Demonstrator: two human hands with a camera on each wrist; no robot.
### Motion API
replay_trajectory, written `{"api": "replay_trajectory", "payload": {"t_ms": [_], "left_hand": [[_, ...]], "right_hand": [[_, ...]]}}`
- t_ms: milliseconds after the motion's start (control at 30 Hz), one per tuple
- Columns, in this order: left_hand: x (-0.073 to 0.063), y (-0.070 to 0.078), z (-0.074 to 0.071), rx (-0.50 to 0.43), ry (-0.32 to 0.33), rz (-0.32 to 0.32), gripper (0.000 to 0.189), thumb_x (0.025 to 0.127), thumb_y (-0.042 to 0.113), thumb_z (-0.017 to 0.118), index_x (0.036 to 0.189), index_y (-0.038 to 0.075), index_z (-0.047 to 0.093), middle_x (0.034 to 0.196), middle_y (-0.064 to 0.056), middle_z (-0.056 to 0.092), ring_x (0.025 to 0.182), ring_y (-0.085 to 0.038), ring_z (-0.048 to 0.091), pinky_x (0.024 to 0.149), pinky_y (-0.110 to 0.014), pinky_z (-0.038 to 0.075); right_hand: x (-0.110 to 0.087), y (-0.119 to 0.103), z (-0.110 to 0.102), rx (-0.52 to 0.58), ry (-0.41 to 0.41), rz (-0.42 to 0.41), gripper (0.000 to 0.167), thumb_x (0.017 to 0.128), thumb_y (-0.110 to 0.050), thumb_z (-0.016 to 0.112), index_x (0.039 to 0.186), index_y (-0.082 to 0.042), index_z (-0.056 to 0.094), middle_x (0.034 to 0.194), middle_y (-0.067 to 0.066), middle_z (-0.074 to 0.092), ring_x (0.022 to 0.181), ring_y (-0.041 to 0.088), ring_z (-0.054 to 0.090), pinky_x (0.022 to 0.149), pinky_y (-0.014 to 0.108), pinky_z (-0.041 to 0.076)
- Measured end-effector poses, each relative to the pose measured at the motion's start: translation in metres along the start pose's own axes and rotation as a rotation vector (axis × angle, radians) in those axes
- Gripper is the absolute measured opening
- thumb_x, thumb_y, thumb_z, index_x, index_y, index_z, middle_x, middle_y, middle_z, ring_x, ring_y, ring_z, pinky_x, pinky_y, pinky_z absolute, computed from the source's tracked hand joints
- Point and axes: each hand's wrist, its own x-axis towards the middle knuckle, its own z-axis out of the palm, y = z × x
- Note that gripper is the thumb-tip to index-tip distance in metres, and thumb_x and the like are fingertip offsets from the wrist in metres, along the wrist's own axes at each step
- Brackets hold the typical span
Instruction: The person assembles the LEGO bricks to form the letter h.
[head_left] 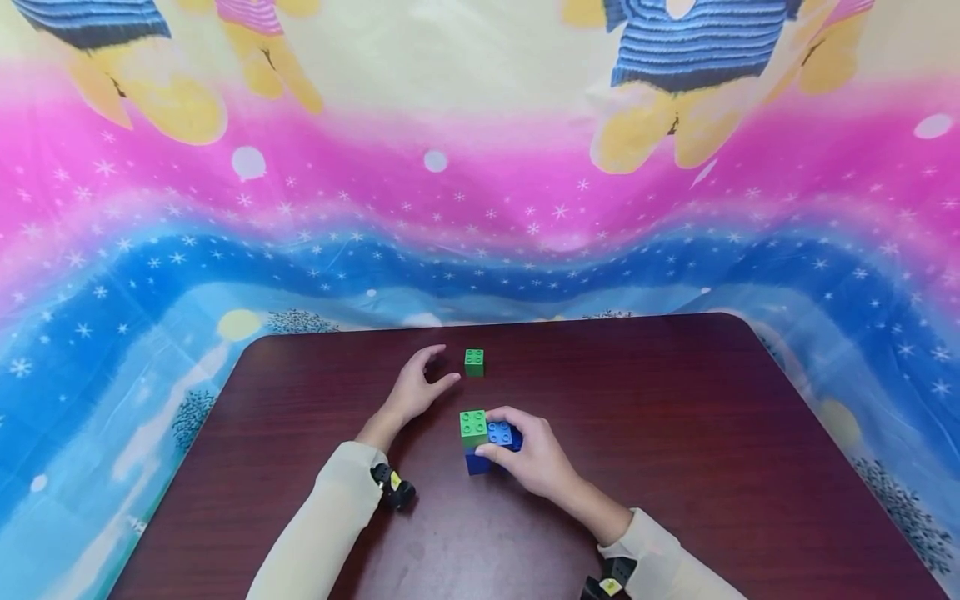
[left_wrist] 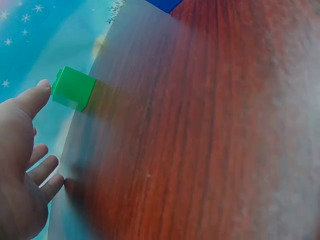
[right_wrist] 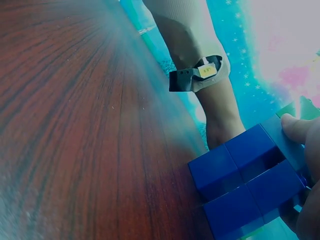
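Note:
My right hand [head_left: 542, 458] grips a built cluster of toy bricks near the middle of the table. The cluster has a green brick [head_left: 473, 425] on top at its left, a lighter blue brick [head_left: 499, 432] beside it, and dark blue bricks [right_wrist: 235, 175] below. In the right wrist view the thumb [right_wrist: 296, 128] presses on the lighter blue part. My left hand [head_left: 411, 392] holds nothing, its thumb and fingers spread apart just left of a single green brick [head_left: 474, 367]. That brick [left_wrist: 74, 89] stands studs up, apart from the cluster.
The dark red-brown wooden table [head_left: 637, 383] has rounded far corners. A patterned cloth [head_left: 480, 208] hangs behind it and along its sides. Each wrist carries a small black camera [head_left: 393, 487]. A blue brick's corner [left_wrist: 166, 4] shows at the top of the left wrist view.

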Motion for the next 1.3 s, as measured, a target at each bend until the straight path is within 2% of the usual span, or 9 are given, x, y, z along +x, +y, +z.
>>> {"api": "replay_trajectory", "payload": {"t_ms": [200,733,900,1067,1300], "left_hand": [[0.003,0.001,0.004,-0.003,0.006,0.005,0.066,0.093,0.026,0.077,0.148,0.004,0.048,0.146,-0.018,0.053,0.134,-0.034,0.050,0.111,-0.051,0.041],[0.018,0.007,0.017,-0.024,-0.048,-0.008,0.065,0.093,0.025,0.078,0.148,0.005,0.049,0.144,-0.015,0.056,0.131,-0.033,0.054,0.109,-0.049,0.044],[0.023,0.008,0.018,-0.034,-0.044,-0.012,0.061,0.094,0.021,0.076,0.146,0.003,0.051,0.142,-0.016,0.057,0.129,-0.034,0.056,0.107,-0.050,0.045],[0.027,0.005,0.020,-0.004,-0.029,0.000,0.057,0.094,0.018,0.076,0.143,0.001,0.053,0.138,-0.018,0.060,0.124,-0.035,0.059,0.104,-0.050,0.048],[0.029,0.005,0.021,-0.026,-0.035,-0.029,0.055,0.095,0.020,0.076,0.143,0.005,0.056,0.133,-0.014,0.064,0.124,-0.032,0.059,0.106,-0.047,0.046]], "right_hand": [[0.000,0.000,0.000,-0.005,0.005,-0.002,0.041,0.085,-0.024,0.085,0.121,-0.015,0.069,0.112,0.000,0.071,0.089,0.012,0.065,0.078,0.028,0.056],[0.001,-0.001,0.000,0.003,-0.005,0.007,0.042,0.085,-0.026,0.085,0.122,-0.014,0.069,0.113,0.000,0.071,0.089,0.012,0.064,0.078,0.027,0.055],[0.001,0.000,0.000,-0.004,-0.003,0.006,0.041,0.085,-0.026,0.085,0.121,-0.014,0.069,0.113,0.000,0.071,0.089,0.012,0.064,0.077,0.027,0.055],[0.001,0.000,0.000,-0.004,0.001,0.007,0.041,0.084,-0.025,0.085,0.121,-0.015,0.069,0.113,-0.001,0.071,0.089,0.012,0.064,0.078,0.027,0.055],[0.001,0.001,0.001,-0.012,0.005,-0.002,0.041,0.084,-0.026,0.085,0.121,-0.015,0.069,0.113,0.000,0.071,0.089,0.012,0.064,0.078,0.027,0.055]]}}
